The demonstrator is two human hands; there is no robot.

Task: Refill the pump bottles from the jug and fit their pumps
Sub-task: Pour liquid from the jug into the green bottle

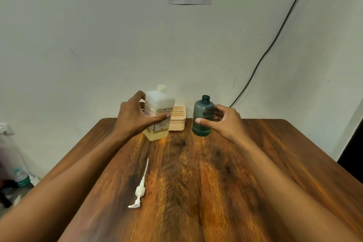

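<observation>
**Both hands on, pour about to be set up**

Wood-grain table against a pale wall, and both arms are out across it. At about eleven o'clock from the table's middle, the left hand is wrapped around the jug, fingers curled on its far side and thumb laid across the label. The jug tilts a little, its white cap looks to be on, and yellow liquid sits low in it. Over at one o'clock, the right hand is half closed on the blue pump bottle, thumb in front, fingers behind (seen through the tinted plastic). Whether it grips firmly or just touches, I cannot tell. The bottle's neck is open, with a little liquid in the bottom.

Between them, at twelve o'clock by the wall, sits a small cream basket. Down at seven o'clock the white pump lies flat, well clear of both hands.

My read: this is the start of the refill. Next up, the cap likely has to come off, then jug mouth lined up over that narrow neck, bottle steadied.
</observation>
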